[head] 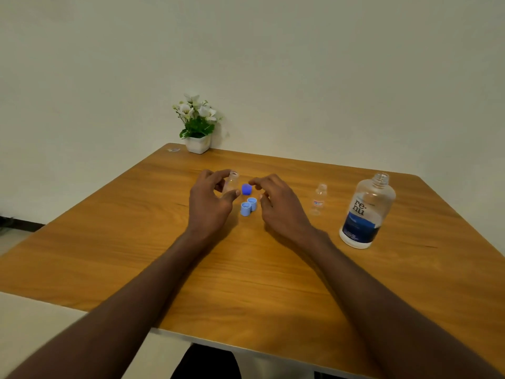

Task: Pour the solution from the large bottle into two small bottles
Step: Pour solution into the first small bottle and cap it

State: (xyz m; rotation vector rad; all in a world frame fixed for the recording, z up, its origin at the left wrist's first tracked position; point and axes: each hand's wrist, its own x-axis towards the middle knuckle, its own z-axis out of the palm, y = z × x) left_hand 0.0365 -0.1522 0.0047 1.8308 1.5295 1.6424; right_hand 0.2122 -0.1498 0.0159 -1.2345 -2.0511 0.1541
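Left hand: the left hand [209, 199] is seen curled around a small clear bottle [231, 183], with fingers at its far side and the thumb at its near side; the bottle appears to be grasped, standing upright with its neck uncapped.
Right hand: the right hand [276, 202] is held just above the counter [246, 283] with fingers loosely bent; nothing is seen to be grasped by it, and its fingertips are placed just beside a dark blue cap [246, 189].
Dark blue cap: set on the counter between the two hands, right of the held bottle.
Light blue caps: two light blue caps [248, 205] are laid touching each other, open ends up, just in front of the dark blue cap and between the hands.
Second small bottle: a second small clear bottle [319, 199] is stood upright and uncapped, right of the right hand and left of the large bottle, apart from both.
Large bottle: the large bottle [366, 212] with a dark blue label is stood upright near the counter's right edge, its cap removed; whether liquid is inside cannot be told.
Far corner: a white pot of white flowers [197, 124] is placed against the wall.
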